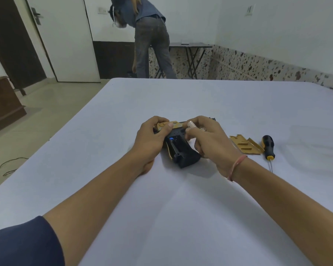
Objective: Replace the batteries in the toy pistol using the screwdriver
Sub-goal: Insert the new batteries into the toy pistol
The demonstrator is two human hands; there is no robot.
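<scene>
Left hand [152,139] grips the toy pistol [183,150], partly hiding it; right hand [210,139] pinches a pale cylinder [190,124], blurred.

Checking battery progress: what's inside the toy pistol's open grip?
Inside the toy pistol: a dark bay, something blue at its far end. The left hand and right hand cover the rest.

- toy pistol [183,150]: black body, gold slide, a blue patch in the open grip
- battery [190,124]: whitish
- cover [245,144]: gold
- screwdriver [268,145]: black handle with yellow bands
- table [181,208]: plain white
- wrist thread [236,167]: pink
- sleeve [21,244]: navy
- skirting [258,64]: pale, brown-speckled
</scene>
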